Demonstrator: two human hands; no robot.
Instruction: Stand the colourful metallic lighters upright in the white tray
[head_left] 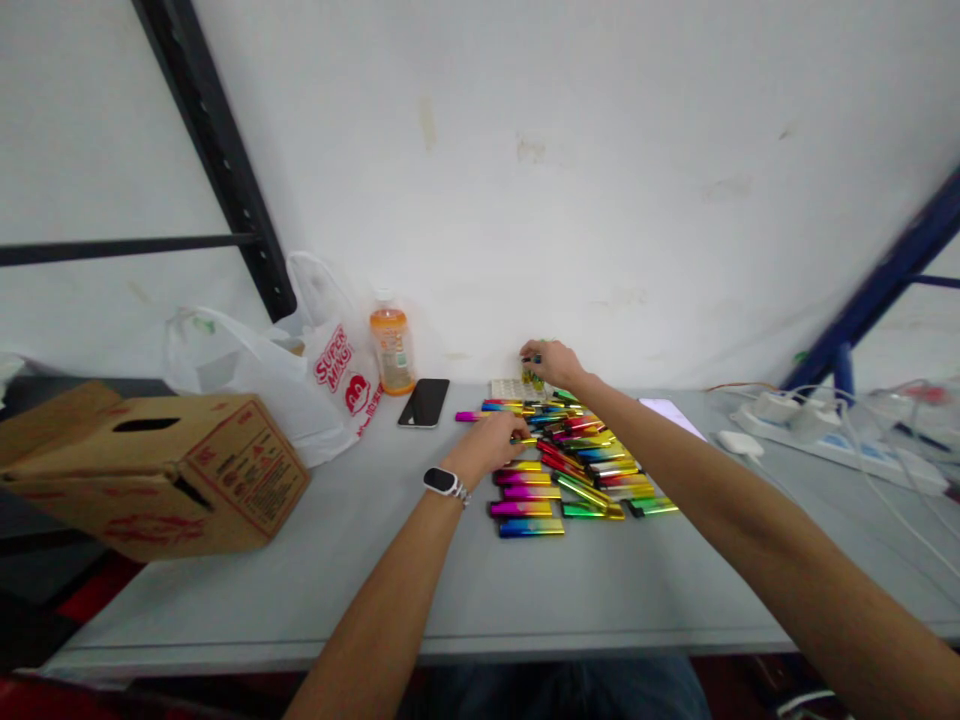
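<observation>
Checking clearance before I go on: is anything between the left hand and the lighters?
Nothing visible is: the left hand is right at the lighters, by their left side. The right forearm crosses their right side in this view.

Loose pile of slim, shiny metallic sticks, color-fade finish in red, gold, green, blue and pink, all lying flat at mixed angles, many overlapping. Left front edge is neater: pink-to-gold sticks roughly parallel, lying crosswise in a column, with a blue-to-gold stick nearest the viewer. Pale gridded tray sits flat just behind the pile, right end partly hidden, yellowish bits showing there.
</observation>
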